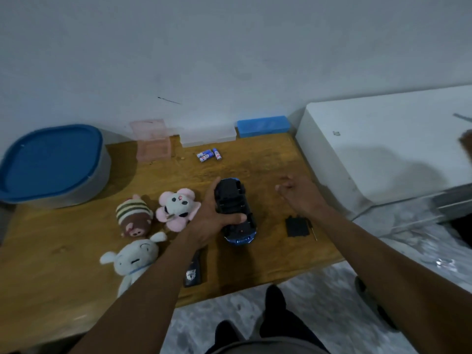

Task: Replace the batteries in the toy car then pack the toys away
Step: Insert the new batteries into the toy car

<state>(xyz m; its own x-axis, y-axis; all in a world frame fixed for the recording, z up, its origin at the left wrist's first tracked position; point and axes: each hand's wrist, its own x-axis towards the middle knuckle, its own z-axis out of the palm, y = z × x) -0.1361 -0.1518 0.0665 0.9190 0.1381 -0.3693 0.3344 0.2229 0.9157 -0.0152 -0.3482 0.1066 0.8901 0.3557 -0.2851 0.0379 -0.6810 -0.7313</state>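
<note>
Left hand: I grip the blue plastic toy car, black underside up.
Right hand: mine, spread, holding nothing.
Blue-and-white cylindrical batteries: print illegible.

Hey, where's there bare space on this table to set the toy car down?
Widest bare wood: the front-left corner, bordered by the blue-lidded bin and the plush toys. Also free: the strip between the batteries and the toy car. Crowded: the plush toys and remote left of the car, battery cover and screwdriver to its right.
</note>
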